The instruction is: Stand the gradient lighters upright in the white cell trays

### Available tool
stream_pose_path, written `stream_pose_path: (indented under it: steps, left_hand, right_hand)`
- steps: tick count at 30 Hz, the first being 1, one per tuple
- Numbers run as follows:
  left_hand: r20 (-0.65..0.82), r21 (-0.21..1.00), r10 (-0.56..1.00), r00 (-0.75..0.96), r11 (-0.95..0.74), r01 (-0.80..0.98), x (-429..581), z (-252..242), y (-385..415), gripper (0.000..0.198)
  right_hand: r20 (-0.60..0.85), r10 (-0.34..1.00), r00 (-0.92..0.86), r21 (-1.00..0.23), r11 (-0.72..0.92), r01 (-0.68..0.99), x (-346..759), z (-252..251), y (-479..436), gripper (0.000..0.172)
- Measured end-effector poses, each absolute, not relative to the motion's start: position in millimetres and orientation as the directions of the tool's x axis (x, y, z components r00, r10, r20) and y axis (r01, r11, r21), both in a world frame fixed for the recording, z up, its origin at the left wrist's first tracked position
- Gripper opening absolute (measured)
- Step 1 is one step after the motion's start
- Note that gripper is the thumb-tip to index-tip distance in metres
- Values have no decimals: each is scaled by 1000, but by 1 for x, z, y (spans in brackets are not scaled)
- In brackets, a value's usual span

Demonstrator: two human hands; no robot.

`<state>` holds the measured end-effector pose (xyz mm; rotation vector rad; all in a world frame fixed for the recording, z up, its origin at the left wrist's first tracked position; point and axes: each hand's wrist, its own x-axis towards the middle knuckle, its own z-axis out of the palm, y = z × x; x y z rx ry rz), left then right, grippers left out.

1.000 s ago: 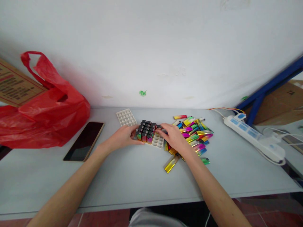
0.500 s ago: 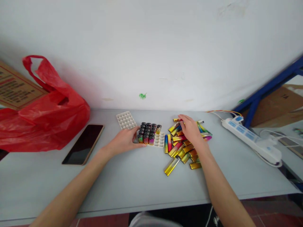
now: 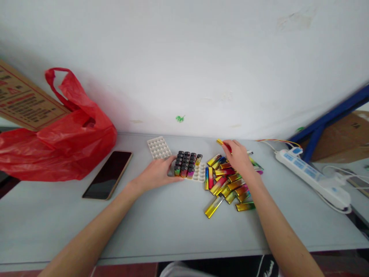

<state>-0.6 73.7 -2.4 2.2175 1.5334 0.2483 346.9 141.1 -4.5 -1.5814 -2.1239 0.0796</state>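
My left hand rests on the table and grips the left side of a white pocketed tray that stands partly filled with upright lighters, black tops up. My right hand hovers over a pile of shiny multicoloured lighters to the right of the tray. Its fingers are pinched on one lighter, lifted off the far edge of the pile. A gold lighter lies apart at the pile's near side.
A second empty white tray lies behind the filled one. A dark phone lies left of my hands, beside a red plastic bag and a cardboard box. A white power strip with cables lies at the right.
My right hand left the tray, went right over the pile and picked up one lighter at its far edge. My left hand stayed on the tray. The camera shifted slightly.
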Motion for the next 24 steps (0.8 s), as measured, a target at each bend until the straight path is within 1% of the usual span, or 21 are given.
stream_pose_path:
  steps: [2, 4, 7, 9, 12, 14, 16, 18, 21, 24]
  left_hand:
    - [-93, 448, 921, 379, -301, 842, -1, -2, 74, 71]
    - [-92, 449, 924, 372, -295, 843, -1, -2, 74, 71]
    - [-102, 458, 926, 363, -280, 844, -1, -2, 74, 71]
    - [-109, 464, 924, 366, -278, 841, -1, -3, 74, 70]
    - [-106, 468, 925, 365, -278, 839, -1, -3, 74, 69]
    - [-101, 478, 925, 366, -278, 833, -2, -4, 74, 69]
    - [-100, 489, 924, 369, -277, 827, -2, -5, 75, 68]
    - [-100, 489, 926, 365, -273, 828, -3, -5, 75, 68]
    - [-103, 484, 927, 360, -269, 833, -2, -5, 76, 68]
    - [-103, 488, 929, 355, -263, 832, -2, -4, 75, 69]
  right_hand:
    - [426, 899, -104, -485, 324, 813, 343, -2, 136, 41]
    - [418, 908, -23, -630, 308, 713, 336, 1, 130, 46]
    - [311, 949, 54, -840, 248, 482, 321, 5, 120, 48]
    - [214, 974, 71, -930, 181, 319, 312, 5, 112, 52]
    - [87, 996, 11, -982, 84, 167, 301, 3, 100, 59]
    - [17, 994, -106, -997, 25, 75, 295, 4, 90, 59]
    - [-16, 973, -228, -1000, -19, -10, 290, 6, 81, 55]
    - [-40, 955, -294, -996, -62, -69, 284, 8, 75, 54]
    - [-77, 951, -300, -987, -116, -114, 275, 11, 69, 60]
    - [-98, 957, -272, -980, -140, -142, 268, 12, 67, 70]
